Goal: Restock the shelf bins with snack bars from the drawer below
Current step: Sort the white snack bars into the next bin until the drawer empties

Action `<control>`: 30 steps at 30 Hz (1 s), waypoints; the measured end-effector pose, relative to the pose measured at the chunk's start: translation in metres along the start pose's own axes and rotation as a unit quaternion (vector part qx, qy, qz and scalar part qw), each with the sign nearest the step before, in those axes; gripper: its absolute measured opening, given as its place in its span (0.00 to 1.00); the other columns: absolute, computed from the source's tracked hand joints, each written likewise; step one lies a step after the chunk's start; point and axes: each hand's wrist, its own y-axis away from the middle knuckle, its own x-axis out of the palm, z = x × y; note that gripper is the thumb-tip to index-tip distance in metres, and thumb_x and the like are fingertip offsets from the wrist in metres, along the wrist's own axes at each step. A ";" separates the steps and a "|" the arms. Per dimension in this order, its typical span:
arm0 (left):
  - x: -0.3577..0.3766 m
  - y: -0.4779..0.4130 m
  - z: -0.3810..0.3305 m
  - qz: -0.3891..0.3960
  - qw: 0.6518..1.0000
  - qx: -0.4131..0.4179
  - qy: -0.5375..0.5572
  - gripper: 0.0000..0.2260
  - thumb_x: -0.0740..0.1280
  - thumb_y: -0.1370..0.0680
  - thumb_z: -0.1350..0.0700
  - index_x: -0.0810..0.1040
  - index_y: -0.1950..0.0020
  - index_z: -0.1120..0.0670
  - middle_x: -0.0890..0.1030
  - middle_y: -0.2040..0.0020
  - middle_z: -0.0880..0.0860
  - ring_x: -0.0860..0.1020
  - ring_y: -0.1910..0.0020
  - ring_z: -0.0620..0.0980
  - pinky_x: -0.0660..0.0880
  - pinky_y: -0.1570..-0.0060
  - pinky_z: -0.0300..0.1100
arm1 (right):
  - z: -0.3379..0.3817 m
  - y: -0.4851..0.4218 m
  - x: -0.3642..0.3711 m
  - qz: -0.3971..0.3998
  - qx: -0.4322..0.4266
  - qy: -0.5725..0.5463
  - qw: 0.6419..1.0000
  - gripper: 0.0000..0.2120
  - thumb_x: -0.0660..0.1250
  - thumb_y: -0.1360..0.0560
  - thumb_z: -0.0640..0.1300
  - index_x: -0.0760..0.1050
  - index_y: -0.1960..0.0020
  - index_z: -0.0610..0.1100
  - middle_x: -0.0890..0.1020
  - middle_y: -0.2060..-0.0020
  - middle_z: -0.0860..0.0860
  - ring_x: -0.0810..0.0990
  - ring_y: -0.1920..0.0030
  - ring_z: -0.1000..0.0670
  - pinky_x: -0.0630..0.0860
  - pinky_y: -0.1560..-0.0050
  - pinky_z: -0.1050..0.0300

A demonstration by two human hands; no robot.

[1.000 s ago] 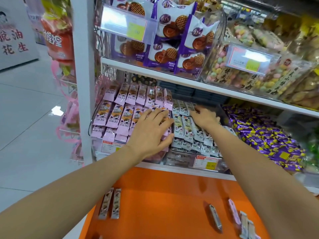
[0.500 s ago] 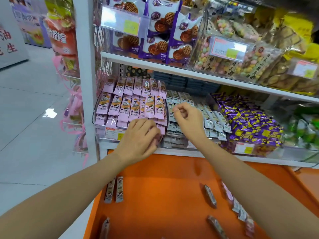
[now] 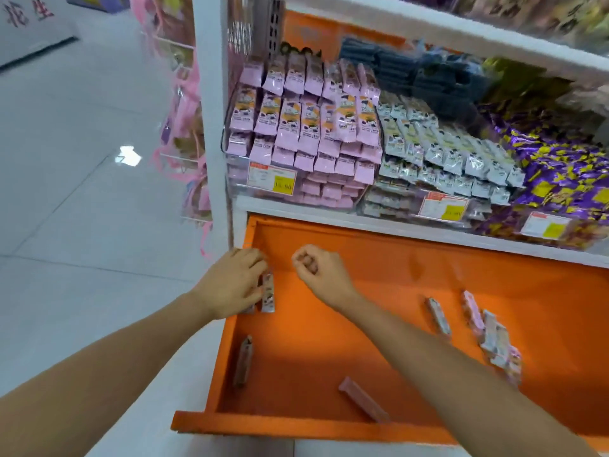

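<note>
A: The left hand (image 3: pixel 234 285) covers 2 snack bars (image 3: pixel 267 293) by the drawer (image 3: pixel 329 344) wall; whether its fingers grip them is unclear. The right hand (image 3: pixel 316 268) is clenched, empty.
B: Lifted together, 1 could slip.

Sign (image 3: pixel 29 18), far left: red characters 花生.
Price tag (image 3: pixel 272 178), front of the bin (image 3: pixel 237 179) of pink bars (image 3: pixel 286 133): 15.80 on yellow.
Neighbouring tag (image 3: pixel 445 207): print unreadable.

Purple-yellow candies (image 3: pixel 557 179) heaped at right; pink ribbons (image 3: pixel 188 127) (blurred) hang left
</note>
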 end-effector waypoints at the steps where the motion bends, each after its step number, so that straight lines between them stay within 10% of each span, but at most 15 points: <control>1: 0.011 0.005 0.003 0.012 1.000 -0.008 0.006 0.21 0.58 0.25 0.45 0.79 0.42 0.56 0.79 0.39 0.56 0.76 0.36 0.59 0.69 0.40 0.52 | -0.009 0.001 0.016 0.032 0.018 0.007 0.999 0.07 0.66 0.25 0.43 0.79 0.49 0.45 0.79 0.63 0.51 0.74 0.66 0.54 0.74 0.60 0.51; 9: 0.024 0.014 0.005 -0.042 0.988 -0.039 0.145 0.28 0.51 0.21 0.44 0.70 0.26 0.56 0.60 0.22 0.52 0.48 0.21 0.49 0.47 0.23 0.52 | -0.072 -0.016 0.127 0.241 0.091 0.126 0.958 0.25 0.63 0.22 0.44 0.63 0.26 0.42 0.68 0.33 0.37 0.67 0.34 0.37 0.67 0.37 0.48; 17: 0.029 0.016 0.008 -0.038 0.987 -0.047 0.151 0.25 0.54 0.21 0.48 0.70 0.26 0.56 0.61 0.22 0.52 0.46 0.21 0.48 0.48 0.23 0.54 | -0.107 -0.029 0.195 0.264 0.065 0.221 0.936 0.34 0.49 0.26 0.68 0.35 0.26 0.69 0.36 0.22 0.47 0.45 0.24 0.38 0.57 0.28 0.41; 30: 0.027 0.017 0.003 -0.038 0.984 -0.065 0.161 0.25 0.53 0.22 0.48 0.72 0.27 0.54 0.62 0.22 0.52 0.46 0.21 0.48 0.49 0.23 0.56 | -0.116 -0.013 0.168 0.114 0.120 0.230 0.959 0.28 0.69 0.26 0.52 0.64 0.32 0.42 0.66 0.38 0.42 0.70 0.38 0.40 0.75 0.45 0.45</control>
